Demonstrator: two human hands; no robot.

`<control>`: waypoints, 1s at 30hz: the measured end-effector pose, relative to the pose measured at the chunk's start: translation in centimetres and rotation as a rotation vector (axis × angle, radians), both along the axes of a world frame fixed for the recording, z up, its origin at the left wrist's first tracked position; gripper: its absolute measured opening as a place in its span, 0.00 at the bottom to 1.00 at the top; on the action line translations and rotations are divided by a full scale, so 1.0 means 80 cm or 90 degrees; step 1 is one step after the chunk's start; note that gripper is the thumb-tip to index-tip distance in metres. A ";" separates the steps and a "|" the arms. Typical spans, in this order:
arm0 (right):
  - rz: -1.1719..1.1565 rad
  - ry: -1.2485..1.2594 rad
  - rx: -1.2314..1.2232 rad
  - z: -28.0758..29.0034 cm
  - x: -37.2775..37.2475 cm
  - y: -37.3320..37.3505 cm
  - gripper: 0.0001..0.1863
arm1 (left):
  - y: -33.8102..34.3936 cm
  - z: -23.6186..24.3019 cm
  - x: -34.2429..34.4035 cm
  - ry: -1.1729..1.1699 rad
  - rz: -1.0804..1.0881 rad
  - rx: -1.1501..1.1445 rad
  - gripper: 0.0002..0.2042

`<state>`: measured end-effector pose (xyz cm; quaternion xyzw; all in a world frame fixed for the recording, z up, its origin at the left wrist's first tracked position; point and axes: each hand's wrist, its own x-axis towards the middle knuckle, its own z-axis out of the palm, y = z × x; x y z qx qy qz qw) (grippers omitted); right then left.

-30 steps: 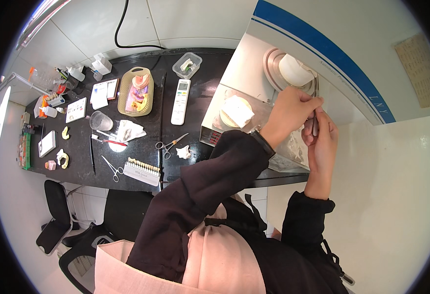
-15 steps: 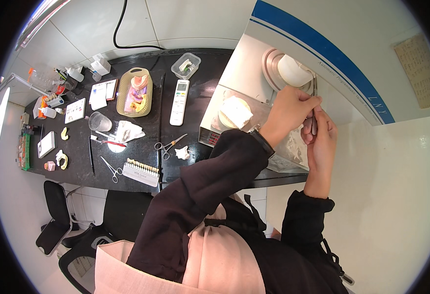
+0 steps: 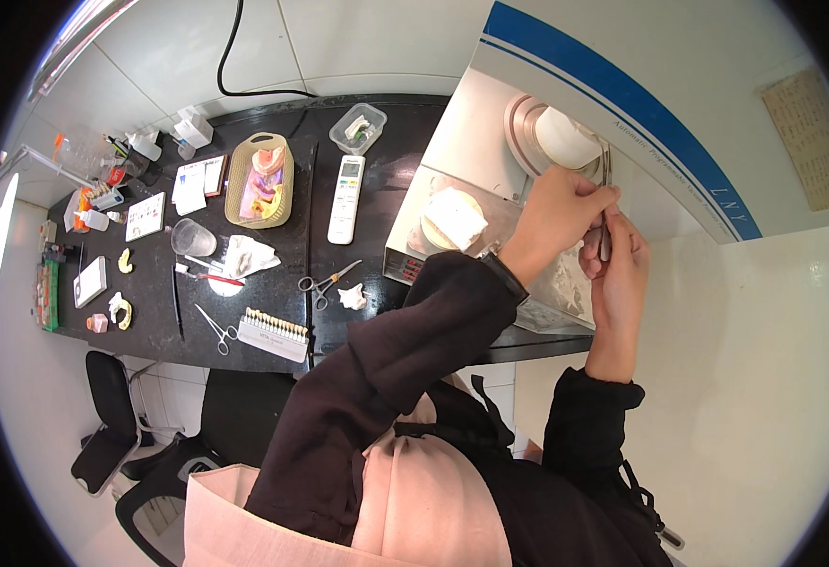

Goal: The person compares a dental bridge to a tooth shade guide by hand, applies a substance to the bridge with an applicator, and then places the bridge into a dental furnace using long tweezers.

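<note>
In front of the large white furnace, my hands meet around a pair of slim metal tweezers (image 3: 606, 248). My right hand (image 3: 620, 274) grips the tweezers, fingers curled about the lower end. My left hand (image 3: 558, 210) pinches at the middle of the same tool, its arm reaching across from the left. Beyond the fingers, the two prongs point up toward the furnace opening. A white round block (image 3: 566, 140) sits in that opening, close to the prongs. Anything tiny between the fingertips is hidden. Left of my left wrist, a white fibrous pad (image 3: 454, 217) lies on a round holder.
The furnace front (image 3: 622, 113) with a blue stripe overhangs my hands. On the black bench (image 3: 377, 227) lie a remote control (image 3: 345, 200), a basket with dental models (image 3: 287, 213), scissor-handled clamps (image 3: 325, 281), a tooth shade guide (image 3: 273, 340) and a plastic cup (image 3: 190, 236). Black chairs (image 3: 244, 406) stand below.
Both hands keep the same hold on the tweezers, with hardly any movement. The view has shifted very slightly.
</note>
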<state>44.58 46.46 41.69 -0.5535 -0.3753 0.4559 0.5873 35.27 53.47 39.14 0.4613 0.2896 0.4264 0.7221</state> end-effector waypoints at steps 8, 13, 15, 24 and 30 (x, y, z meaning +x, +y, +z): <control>-0.014 0.008 -0.025 0.003 -0.008 -0.045 0.19 | -0.040 0.009 -0.012 0.020 -0.031 -0.009 0.18; -0.012 0.025 -0.044 0.009 -0.029 -0.105 0.20 | -0.098 0.019 -0.037 0.011 -0.098 -0.050 0.18; -0.013 0.038 -0.058 0.009 -0.038 -0.134 0.19 | -0.121 0.028 -0.053 0.025 -0.161 -0.075 0.17; -0.007 0.091 -0.100 -0.019 -0.099 -0.246 0.17 | -0.216 0.021 -0.121 0.046 -0.245 -0.132 0.16; -0.026 0.126 -0.117 -0.053 -0.179 -0.289 0.16 | -0.252 -0.016 -0.194 0.123 -0.270 -0.133 0.15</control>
